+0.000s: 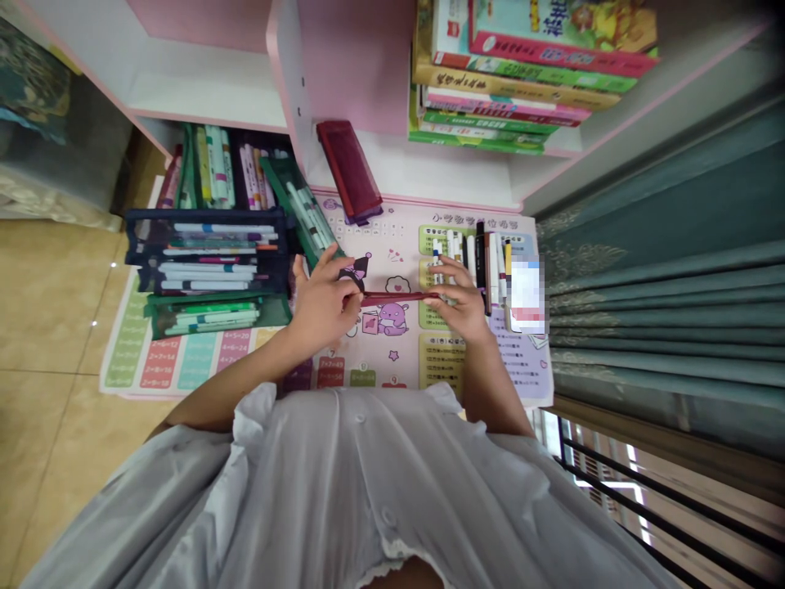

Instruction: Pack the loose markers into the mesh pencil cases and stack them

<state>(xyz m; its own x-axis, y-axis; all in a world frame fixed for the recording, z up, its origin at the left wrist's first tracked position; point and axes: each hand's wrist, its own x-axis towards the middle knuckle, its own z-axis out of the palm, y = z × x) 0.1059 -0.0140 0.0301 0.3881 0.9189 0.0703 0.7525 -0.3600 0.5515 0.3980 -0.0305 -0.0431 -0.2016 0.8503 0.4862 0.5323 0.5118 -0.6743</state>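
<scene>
Left hand (325, 304) and right hand (459, 304) pinch a slim maroon fabric pouch (396, 298), behind the printed white desktop's (361, 348) front edge. Presumably that keeps it taut.

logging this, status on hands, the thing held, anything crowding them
Left hand, right hand: pinching opposite ends of thin dark red fabric pouch. Close by: slim green mesh pouch by left, loose white plastic markers by right.

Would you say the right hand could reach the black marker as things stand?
Likely yes: nothing visible blocks the black marker beside the right hand, though that hand pinches what looks like a maroon pouch.
</scene>
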